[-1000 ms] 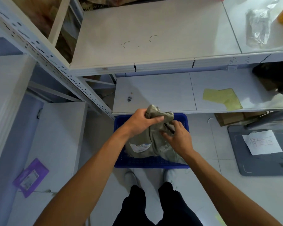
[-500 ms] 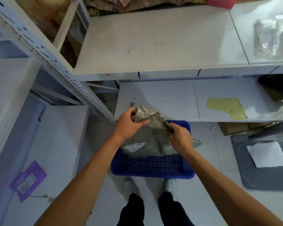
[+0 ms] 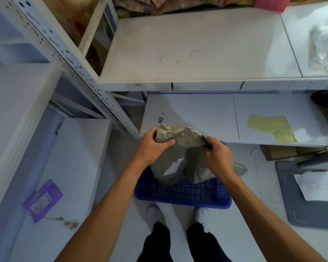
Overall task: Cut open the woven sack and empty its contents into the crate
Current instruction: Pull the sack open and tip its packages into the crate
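Note:
A grey-green woven sack (image 3: 180, 146) with a white label hangs over the blue perforated crate (image 3: 182, 195) on the floor. My left hand (image 3: 152, 146) grips the sack's top left corner. At the sack's top right edge my right hand (image 3: 219, 157) is closed around a thin dark cutter (image 3: 206, 141), whose tip touches the sack. The sack's lower end rests in the crate. Its contents are hidden.
White metal shelving (image 3: 197, 53) stands ahead and to the left, with a slotted upright (image 3: 80, 72) between. A yellow paper (image 3: 271, 127) lies on the lower shelf. A purple packet (image 3: 43, 200) lies left, a grey mat with a paper sheet (image 3: 316, 184) right. My shoes are just behind the crate.
Both hands have lifted the sack's top higher and spread it. My right hand with the cutter has moved from the sack's middle to its top right edge.

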Tool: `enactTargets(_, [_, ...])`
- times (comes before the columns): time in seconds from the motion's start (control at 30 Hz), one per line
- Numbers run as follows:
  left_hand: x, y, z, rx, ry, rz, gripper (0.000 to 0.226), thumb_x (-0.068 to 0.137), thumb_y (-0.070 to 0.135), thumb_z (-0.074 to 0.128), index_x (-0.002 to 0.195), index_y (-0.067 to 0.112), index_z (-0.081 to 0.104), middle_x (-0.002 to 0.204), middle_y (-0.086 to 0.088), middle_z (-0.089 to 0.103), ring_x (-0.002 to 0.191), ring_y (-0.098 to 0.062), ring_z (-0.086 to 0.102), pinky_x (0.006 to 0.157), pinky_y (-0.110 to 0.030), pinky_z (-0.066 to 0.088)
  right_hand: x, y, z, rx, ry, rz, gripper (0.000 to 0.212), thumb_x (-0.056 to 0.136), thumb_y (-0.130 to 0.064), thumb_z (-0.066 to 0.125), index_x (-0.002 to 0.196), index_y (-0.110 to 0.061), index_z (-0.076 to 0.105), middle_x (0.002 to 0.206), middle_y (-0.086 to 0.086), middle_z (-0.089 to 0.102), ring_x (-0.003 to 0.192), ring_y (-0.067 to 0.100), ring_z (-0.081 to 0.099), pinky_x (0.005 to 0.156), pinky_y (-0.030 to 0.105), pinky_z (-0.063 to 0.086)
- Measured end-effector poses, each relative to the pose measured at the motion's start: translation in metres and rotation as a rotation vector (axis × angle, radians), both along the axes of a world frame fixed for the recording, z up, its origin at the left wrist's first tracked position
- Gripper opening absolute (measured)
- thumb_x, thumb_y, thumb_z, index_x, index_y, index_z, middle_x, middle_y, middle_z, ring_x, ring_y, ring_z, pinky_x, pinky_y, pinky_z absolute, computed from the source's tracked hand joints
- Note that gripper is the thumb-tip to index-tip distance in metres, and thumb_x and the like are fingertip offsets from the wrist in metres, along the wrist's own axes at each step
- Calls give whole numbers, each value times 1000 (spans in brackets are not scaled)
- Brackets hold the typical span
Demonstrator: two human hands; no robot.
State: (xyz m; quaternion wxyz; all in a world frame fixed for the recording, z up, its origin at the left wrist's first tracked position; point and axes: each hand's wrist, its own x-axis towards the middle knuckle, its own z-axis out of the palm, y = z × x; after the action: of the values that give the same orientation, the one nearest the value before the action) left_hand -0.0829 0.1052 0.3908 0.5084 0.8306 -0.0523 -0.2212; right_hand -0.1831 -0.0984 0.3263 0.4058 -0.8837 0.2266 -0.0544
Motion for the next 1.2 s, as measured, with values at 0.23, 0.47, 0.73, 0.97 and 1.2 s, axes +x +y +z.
enactTargets(0.23, [-2,2,9,-105,74,20,38,85,9,79,119,20,66,113,2,74,101,-10,71,86,-30,60,-2,-5,12,48,-40,-68,18,98,-11,56,108,-21,68,89,-5,65,77,14,61,63,24,45])
enactTargets(0.47, [-9,5,10,-151,123,53,37,84,15,82,118,16,69,111,-1,76,101,-16,73,88,-35,61,-7,-5,25,47,-24,-45,14,97,-12,56,104,-18,68,89,-2,65,75,16,59,58,17,38])
enactTargets(0.73, [-16,2,28,-212,130,56,34,85,18,81,116,20,70,112,1,76,103,-15,73,88,-32,60,-13,-15,37,82,-17,-27,9,95,-17,60,95,-22,68,76,-4,66,67,13,61,55,31,49])
enactTargets(0.97, [-10,8,48,-289,131,44,33,86,10,78,117,16,66,109,-2,75,95,-13,74,77,-22,60,-17,-13,50,28,-85,15,9,95,-19,59,95,-16,68,80,-1,66,72,20,61,62,36,51])
enactTargets(1.2, [-8,16,53,-425,234,74,34,90,6,71,123,9,65,109,-5,77,105,-25,72,94,-38,58,-16,-11,61,7,-76,49,8,96,-21,59,90,-20,65,77,-2,63,68,20,58,58,32,45])
